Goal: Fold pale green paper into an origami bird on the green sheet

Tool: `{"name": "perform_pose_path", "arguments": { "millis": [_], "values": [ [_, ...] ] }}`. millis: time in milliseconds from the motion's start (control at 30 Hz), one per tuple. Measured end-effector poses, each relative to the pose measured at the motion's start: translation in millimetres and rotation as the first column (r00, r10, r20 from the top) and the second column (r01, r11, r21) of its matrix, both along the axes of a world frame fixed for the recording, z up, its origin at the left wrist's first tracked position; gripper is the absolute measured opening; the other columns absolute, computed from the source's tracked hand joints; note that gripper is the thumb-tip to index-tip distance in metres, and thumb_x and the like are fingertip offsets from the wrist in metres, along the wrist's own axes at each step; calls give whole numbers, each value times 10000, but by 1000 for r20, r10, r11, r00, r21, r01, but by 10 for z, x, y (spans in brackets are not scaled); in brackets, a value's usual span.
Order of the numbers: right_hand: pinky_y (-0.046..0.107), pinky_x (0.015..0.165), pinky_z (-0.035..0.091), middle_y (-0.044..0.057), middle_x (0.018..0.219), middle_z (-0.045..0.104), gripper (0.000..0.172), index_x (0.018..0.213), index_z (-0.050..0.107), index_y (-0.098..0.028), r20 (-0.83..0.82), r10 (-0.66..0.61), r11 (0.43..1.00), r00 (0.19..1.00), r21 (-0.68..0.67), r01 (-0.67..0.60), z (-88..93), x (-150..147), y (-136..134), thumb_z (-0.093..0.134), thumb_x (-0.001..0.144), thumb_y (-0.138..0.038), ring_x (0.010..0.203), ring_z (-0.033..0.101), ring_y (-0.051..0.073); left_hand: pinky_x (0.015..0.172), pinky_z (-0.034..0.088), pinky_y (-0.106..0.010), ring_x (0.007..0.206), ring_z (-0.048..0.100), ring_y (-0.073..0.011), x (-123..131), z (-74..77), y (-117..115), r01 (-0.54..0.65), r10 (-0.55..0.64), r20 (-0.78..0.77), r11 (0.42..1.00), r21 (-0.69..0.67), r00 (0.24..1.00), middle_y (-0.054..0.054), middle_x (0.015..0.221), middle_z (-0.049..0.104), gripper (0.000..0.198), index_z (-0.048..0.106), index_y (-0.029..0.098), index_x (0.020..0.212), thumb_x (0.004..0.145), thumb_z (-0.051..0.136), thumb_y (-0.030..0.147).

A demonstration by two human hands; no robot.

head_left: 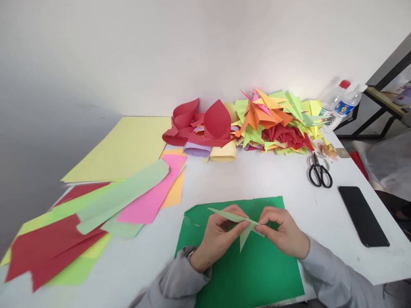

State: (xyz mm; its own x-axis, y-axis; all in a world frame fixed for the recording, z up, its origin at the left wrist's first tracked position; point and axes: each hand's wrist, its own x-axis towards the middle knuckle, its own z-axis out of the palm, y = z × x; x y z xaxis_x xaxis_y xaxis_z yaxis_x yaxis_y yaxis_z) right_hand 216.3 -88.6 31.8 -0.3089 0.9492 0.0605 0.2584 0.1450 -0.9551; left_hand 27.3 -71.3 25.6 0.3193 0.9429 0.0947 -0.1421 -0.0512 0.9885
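A pale green folded paper piece (245,235) with long pointed ends is held between my two hands above the green sheet (253,278). My left hand (221,233) pinches it near the middle between thumb and fingers, with one long point sticking out to the left. At its right end, my right hand (282,231) has thumb and forefinger closed on it. Another point of the folded paper hangs down between the hands. Part of the paper is hidden behind my fingers.
Cut coloured paper strips (128,196) and a yellow sheet (125,145) lie left. Behind are red paper shapes (218,122) and a heap of folded paper pieces (276,119). Scissors (320,173), a black phone (362,216) and plastic bottles (345,105) are on the right.
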Motion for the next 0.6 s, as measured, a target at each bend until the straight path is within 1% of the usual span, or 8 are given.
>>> {"name": "perform_pose_path", "arguments": {
  "millis": [67, 133, 267, 333, 367, 467, 533, 600],
  "values": [
    [275, 591, 417, 3, 647, 570, 307, 629, 599, -190, -28, -6, 999, 1000, -48, 4, -11, -1, 1, 637, 843, -408, 609, 534, 134, 529, 439, -242, 601, 546, -133, 13, -4, -10, 43, -44, -13, 997, -70, 999, -26, 671, 592, 202, 684, 147, 689, 775, 726, 325],
    [273, 594, 414, -4, 636, 559, 329, 612, 586, -189, -53, -4, 994, 999, -113, -2, -14, 0, 9, 646, 832, -426, 603, 526, 130, 500, 397, -231, 553, 500, -112, 21, -10, -16, 60, -65, -37, 990, -125, 997, -2, 610, 542, 260, 651, 142, 633, 759, 736, 353],
    [254, 543, 387, -13, 631, 537, 354, 627, 588, -186, -56, 24, 972, 998, -233, -37, -20, 6, 41, 645, 813, -481, 573, 486, 115, 441, 308, -213, 475, 385, -75, 26, -16, -12, 14, -27, -76, 986, -166, 997, 40, 532, 450, 349, 591, 150, 559, 720, 757, 412],
    [247, 519, 366, -17, 622, 524, 367, 643, 599, -180, -61, 20, 961, 998, -273, -36, -28, 11, 58, 648, 801, -507, 553, 460, 107, 423, 292, -210, 451, 359, -68, 26, -16, -4, 2, -18, -85, 981, -193, 996, 50, 508, 436, 367, 576, 156, 548, 715, 757, 429],
    [246, 513, 358, -19, 615, 517, 377, 644, 601, -177, -71, 8, 956, 997, -292, -29, -33, 14, 65, 653, 793, -520, 546, 448, 104, 424, 302, -211, 451, 373, -72, 27, -15, 1, -3, -16, -91, 979, -205, 996, 46, 506, 450, 368, 583, 157, 551, 718, 752, 438],
    [240, 493, 330, -31, 584, 491, 407, 635, 590, -172, -113, -45, 937, 993, -349, 3, -46, 19, 82, 675, 762, -549, 528, 410, 94, 463, 388, -233, 494, 482, -115, 25, -14, 13, 17, -44, -112, 971, -238, 993, 11, 521, 543, 366, 629, 159, 574, 743, 722, 470],
    [235, 475, 302, -42, 559, 469, 424, 629, 584, -168, -140, -76, 927, 987, -374, 18, -50, 20, 91, 690, 740, -562, 511, 374, 85, 489, 435, -250, 515, 540, -142, 21, -12, 17, 76, -107, -104, 960, -271, 989, -10, 532, 590, 372, 649, 156, 588, 760, 702, 482],
    [231, 466, 285, -49, 540, 454, 439, 623, 583, -163, -163, -98, 921, 982, -389, 27, -53, 21, 98, 702, 723, -573, 502, 352, 78, 495, 453, -251, 505, 562, -144, 18, -10, 19, 142, -173, -80, 943, -300, 982, -21, 543, 612, 380, 654, 149, 590, 767, 692, 484]
  ]
}}
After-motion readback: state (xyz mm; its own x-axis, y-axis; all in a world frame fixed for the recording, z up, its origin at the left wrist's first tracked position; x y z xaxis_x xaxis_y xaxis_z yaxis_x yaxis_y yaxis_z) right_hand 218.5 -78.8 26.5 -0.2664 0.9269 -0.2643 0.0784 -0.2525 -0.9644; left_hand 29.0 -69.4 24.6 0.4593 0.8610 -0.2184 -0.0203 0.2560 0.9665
